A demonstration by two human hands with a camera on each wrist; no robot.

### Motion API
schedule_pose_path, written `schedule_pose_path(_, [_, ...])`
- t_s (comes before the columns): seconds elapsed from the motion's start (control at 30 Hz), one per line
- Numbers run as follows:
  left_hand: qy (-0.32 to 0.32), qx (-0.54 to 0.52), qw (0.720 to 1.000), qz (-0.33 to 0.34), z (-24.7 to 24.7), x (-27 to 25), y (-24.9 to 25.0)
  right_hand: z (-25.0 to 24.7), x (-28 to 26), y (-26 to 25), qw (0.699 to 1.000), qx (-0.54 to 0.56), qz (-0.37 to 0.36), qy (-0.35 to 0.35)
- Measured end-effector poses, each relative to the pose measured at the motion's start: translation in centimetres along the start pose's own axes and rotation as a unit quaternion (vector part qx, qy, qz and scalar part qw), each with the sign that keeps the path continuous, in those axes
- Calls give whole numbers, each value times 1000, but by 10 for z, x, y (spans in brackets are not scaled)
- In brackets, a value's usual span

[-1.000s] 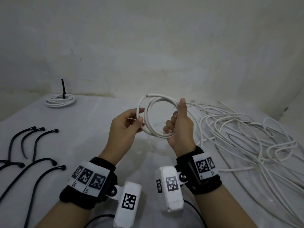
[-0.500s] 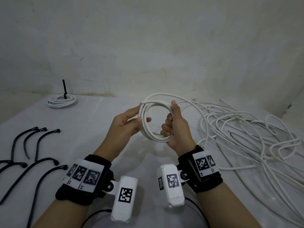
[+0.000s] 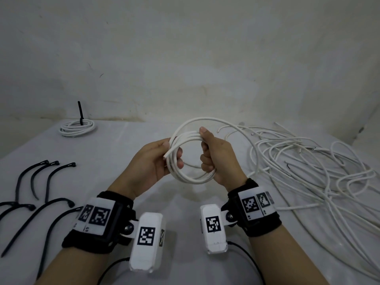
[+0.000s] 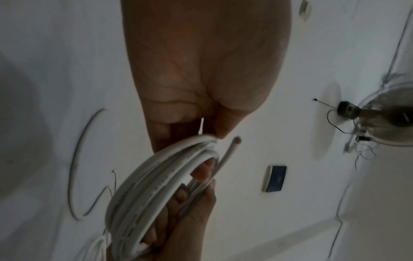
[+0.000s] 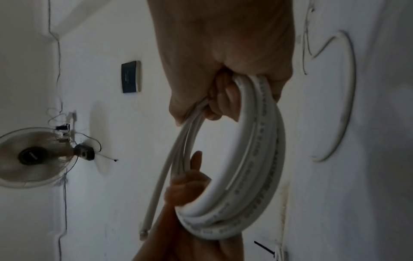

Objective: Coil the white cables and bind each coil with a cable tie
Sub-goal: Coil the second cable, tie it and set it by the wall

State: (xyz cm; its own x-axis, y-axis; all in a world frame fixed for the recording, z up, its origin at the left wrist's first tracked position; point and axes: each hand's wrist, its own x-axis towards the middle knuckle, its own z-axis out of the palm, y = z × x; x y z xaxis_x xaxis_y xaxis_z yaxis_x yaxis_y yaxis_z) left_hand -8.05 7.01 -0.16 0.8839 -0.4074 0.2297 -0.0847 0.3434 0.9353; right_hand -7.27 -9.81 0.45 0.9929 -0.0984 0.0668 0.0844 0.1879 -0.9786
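Observation:
A small coil of white cable [image 3: 191, 178] is held upright above the table between both hands. My left hand [image 3: 160, 155] grips its left side, with the cut end [image 3: 167, 155] sticking out by the thumb. My right hand [image 3: 209, 153] is curled round its right side, thumb on top. From the coil a loose length [image 3: 226, 122] arches over the right hand down into the pile. The left wrist view shows the coil [image 4: 156, 185] and its end [image 4: 232, 146] below my palm. The right wrist view shows the coil [image 5: 263, 159] in my fist.
A tangled pile of loose white cable [image 3: 312, 161] covers the right of the white table [image 3: 115, 153]. Several black cable ties [image 3: 51, 177] lie at the left. A coil [image 3: 77, 128] bound with a black tie sits at the back left by the wall.
The coil has turned in my hands and sunk slightly. Its cut end went from the top to the left side. A longer arch of cable now rises from the pile over the right hand.

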Motion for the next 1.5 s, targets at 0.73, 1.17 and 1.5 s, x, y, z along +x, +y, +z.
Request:
schedule_pose_path(0.73, [57, 151, 987, 27, -1, 2, -16, 4, 0, 8, 987, -140, -51, -65])
schedule_pose_path(1.17, [80, 211, 972, 70, 0, 2, -17, -14, -1, -9, 731, -530, -401, 152])
schedule_pose_path(1.5, [148, 127, 976, 102, -3, 5, -12, -7, -6, -6, 872, -409, -270, -16])
